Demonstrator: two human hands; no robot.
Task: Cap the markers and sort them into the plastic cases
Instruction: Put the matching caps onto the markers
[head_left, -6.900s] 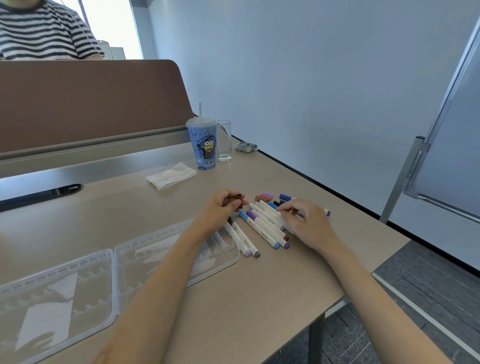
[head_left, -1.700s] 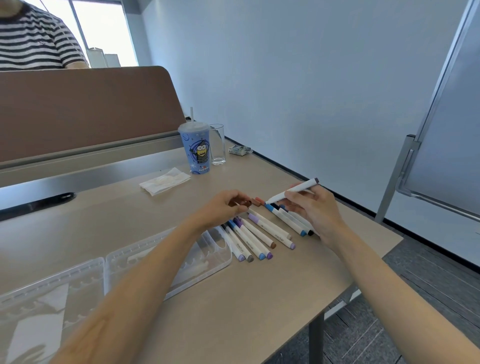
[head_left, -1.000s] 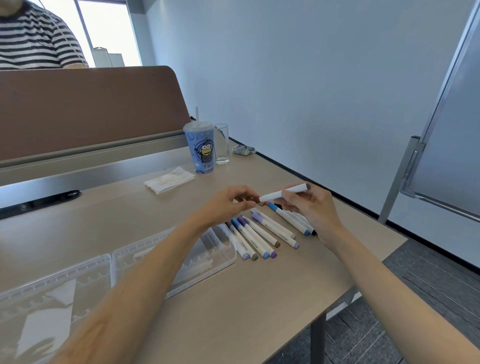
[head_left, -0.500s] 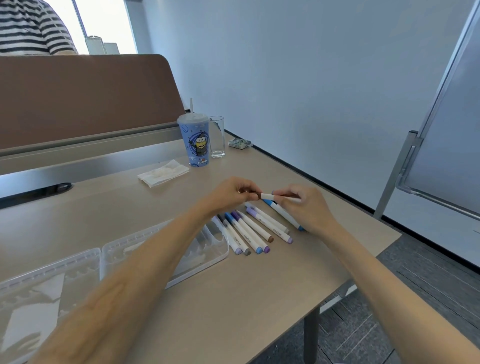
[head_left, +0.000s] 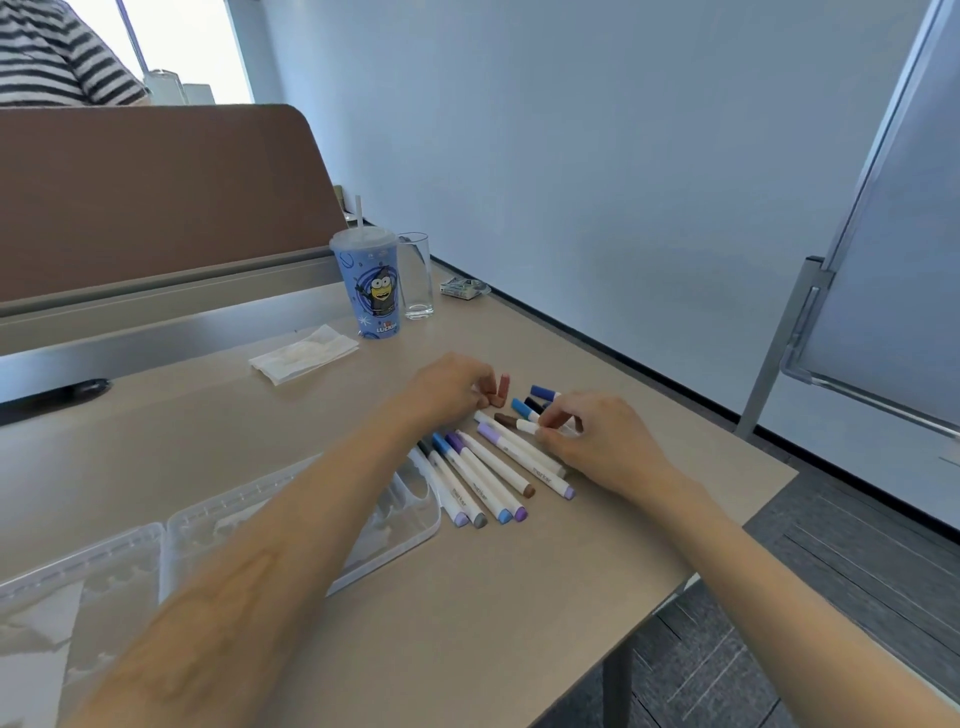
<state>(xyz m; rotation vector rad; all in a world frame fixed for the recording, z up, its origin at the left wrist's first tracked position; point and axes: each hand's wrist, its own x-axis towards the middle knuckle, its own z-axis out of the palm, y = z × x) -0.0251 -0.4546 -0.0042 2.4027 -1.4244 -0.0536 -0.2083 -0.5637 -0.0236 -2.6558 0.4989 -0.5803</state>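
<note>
The plastic cases (head_left: 244, 491) lie open at the far left, well apart from both sets of fingers and with the left forearm crossing over the nearer one. No marker shows in any slot, so by my reading the sorting has not begun and all of it is left to do. The left hand (head_left: 452, 389) rests on the table (head_left: 467, 597) with its fingers curled narrow; their tips sit right against two reddish caps (head_left: 497, 389), but I cannot tell whether they pinch one or merely touch it. Just below those fingers, fanned out toward the case edge, lies a row of capped markers (head_left: 483, 483). Each shows a coloured cap at both ends, so the capping looks well along. To the right, the right hand (head_left: 602, 441) has thumb and forefinger closed on the white barrel of a brown-capped marker (head_left: 522, 425). Its dark cap points away from the fingertips toward the left hand, and the rest of the barrel is hidden under the palm. Just beyond those fingertips lie several blue-capped markers (head_left: 543, 392), partly covered by the knuckles. Whether any of them lacks a cap cannot be told. The likely remainder is finishing the last caps, then carrying every marker leftward into the cases
</note>
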